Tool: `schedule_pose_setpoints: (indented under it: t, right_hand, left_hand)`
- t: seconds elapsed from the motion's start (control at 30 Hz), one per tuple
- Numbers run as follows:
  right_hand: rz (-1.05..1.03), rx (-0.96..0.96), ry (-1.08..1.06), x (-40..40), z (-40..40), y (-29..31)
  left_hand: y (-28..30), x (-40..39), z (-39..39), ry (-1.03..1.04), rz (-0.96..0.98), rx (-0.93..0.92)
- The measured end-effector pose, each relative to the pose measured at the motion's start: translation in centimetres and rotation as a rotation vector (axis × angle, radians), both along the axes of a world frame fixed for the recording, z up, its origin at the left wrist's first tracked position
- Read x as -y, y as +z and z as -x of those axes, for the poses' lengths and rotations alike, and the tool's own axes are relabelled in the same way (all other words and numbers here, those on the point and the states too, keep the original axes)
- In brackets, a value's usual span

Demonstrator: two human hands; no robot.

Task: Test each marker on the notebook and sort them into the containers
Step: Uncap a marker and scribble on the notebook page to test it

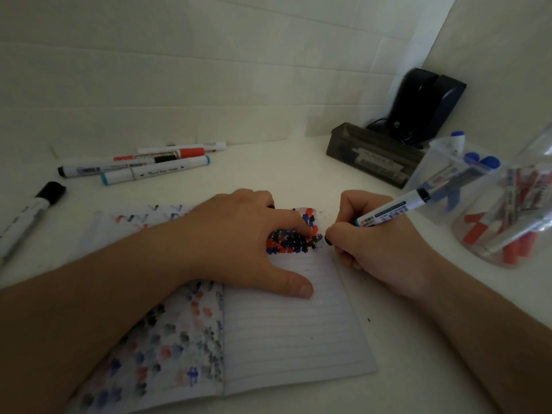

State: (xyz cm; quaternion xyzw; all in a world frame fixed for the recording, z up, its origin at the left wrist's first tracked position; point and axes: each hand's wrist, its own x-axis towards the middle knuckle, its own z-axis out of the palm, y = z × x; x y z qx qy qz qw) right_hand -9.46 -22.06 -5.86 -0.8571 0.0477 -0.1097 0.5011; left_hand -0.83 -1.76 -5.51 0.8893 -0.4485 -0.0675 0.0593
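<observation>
Between right-hand fingers (343,234), marker (391,211) on notebook (292,330).

Dim light — white tiled wall (185,70) behind a white table (418,339), corner at right.

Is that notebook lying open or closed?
Open. The notebook lies spread flat: a lined page on the right, a colour-blotched page on the left, with the left hand pressing it down.
</observation>
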Motion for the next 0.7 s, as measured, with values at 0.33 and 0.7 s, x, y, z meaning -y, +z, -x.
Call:
schedule_pose_setpoints:
  t: [0.33, 0.7]
  right_hand:
    - [0.03, 0.007, 0.026, -0.05, -0.05, -0.04]
    - [-0.013, -0.023, 0.026, -0.1, 0.03, 0.06]
  left_hand:
    - [0.01, 0.03, 0.03, -0.004, -0.004, -0.003]
    - [-0.02, 0.02, -0.05, -0.003, -0.02, -0.007]
